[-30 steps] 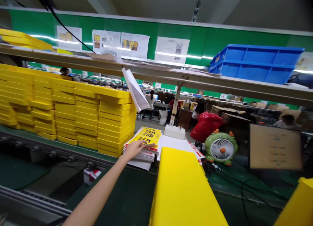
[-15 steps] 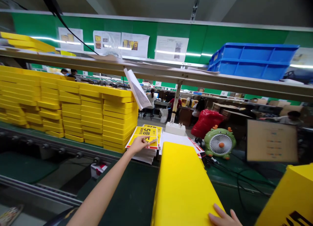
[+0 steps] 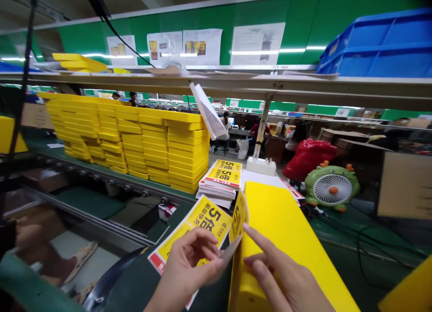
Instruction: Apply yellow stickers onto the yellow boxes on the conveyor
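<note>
Left hand with thumb and fingers pinching a bent yellow-printed sheet, right hand loosely open, index fingertip at the sheet's edge, long yellow box just right on the green tabletop, paper stack beyond.

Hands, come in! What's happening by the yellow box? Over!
Left hand at curled yellow label, grip blurred. Right hand over yellow box, fingers spread. Label stack beside box's far end.
</note>
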`<control>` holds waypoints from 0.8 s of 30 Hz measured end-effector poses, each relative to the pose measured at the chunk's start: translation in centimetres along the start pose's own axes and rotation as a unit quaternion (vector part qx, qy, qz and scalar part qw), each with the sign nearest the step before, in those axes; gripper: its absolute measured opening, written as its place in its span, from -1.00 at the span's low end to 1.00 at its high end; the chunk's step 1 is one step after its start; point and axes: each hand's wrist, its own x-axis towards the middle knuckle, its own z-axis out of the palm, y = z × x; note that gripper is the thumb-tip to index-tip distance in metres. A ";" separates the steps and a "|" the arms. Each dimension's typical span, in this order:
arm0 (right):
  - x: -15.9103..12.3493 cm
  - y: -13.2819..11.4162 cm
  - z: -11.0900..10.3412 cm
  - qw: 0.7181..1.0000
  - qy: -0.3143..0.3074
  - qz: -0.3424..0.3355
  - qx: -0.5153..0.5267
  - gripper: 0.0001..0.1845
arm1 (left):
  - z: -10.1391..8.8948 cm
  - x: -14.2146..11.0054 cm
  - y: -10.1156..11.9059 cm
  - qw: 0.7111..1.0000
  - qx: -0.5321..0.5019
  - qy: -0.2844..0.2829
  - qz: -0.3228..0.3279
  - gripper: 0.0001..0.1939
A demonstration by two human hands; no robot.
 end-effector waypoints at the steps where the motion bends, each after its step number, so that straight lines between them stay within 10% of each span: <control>1: 0.6 0.1 0.6 1.000 -0.017 -0.021 -0.006 -0.66 | 0.2 -0.7 -0.2 0.999 -0.030 0.001 -0.020 -0.68; 8: 0.5 -0.3 1.6 0.998 -0.038 0.046 0.027 -0.68 | 1.4 -3.0 -2.5 0.886 -0.398 0.082 -0.222 -0.76; 14: -0.7 -0.2 1.4 0.988 -0.057 0.126 0.069 -0.78 | 1.3 -3.4 -1.7 0.785 -0.497 0.157 -0.335 -0.80; 20: -0.6 -0.2 1.3 0.986 -0.030 0.155 0.052 -0.73 | 1.1 -3.9 -1.7 0.818 -0.485 0.087 -0.297 -0.88; 24: -0.6 1.7 0.5 0.988 -0.044 0.142 0.028 -0.74 | -2.1 -1.7 -5.6 0.979 -0.072 0.021 -0.188 -0.65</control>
